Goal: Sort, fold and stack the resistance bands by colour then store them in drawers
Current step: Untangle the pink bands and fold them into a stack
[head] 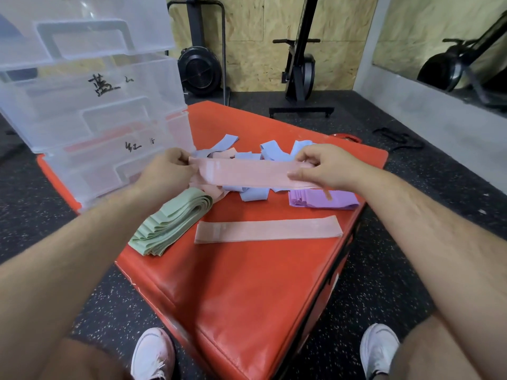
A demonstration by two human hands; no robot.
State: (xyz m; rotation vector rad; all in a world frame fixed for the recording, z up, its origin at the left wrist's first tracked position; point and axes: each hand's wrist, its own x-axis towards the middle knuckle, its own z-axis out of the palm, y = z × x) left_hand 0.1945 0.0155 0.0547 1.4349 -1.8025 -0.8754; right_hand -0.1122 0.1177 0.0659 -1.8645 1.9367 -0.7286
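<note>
Head view, from the left: a clear plastic drawer unit point(90, 111) with handwritten labels stands on the far left corner of a red padded block point(247, 283). Next to it the left hand point(167, 168) pinches one end of a pink band point(247, 174), held level above the block. Below that hand lies a folded green stack point(170, 223). Near the middle, a second pink band point(269, 230) lies flat on the block, and behind it sits a loose heap of blue bands point(274, 149) mixed with pink ones. A folded purple stack point(315, 200) lies to the right. The right hand point(326, 167) grips the held band's other end, fingers curled round it.
</note>
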